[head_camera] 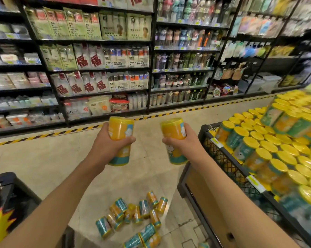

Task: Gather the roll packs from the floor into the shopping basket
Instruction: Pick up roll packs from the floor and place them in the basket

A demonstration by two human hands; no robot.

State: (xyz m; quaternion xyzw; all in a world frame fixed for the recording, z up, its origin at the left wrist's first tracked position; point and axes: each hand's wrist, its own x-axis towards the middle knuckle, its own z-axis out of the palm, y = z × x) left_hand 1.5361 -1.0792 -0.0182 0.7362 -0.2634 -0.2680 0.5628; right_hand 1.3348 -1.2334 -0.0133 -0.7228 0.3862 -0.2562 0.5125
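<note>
Left hand (pixel 109 140) fingers clamped round pack (pixel 120 140); right hand (pixel 182 142) likewise round second pack (pixel 174 140). Risk: slick wrap slips, drops onto floor pile (pixel 133 217) below fingers.

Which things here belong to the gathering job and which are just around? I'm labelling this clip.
Job:
- left hand gripping a roll pack
- right hand gripping another pack
- packs on the floor
- wire basket of packs, on the right

Just around:
- wall shelves
- black bin, lower left

It was a shop: stocked shelves (pixel 101 56) with price tags filled the upper frame, display bin (pixel 240 169) at right.
</note>
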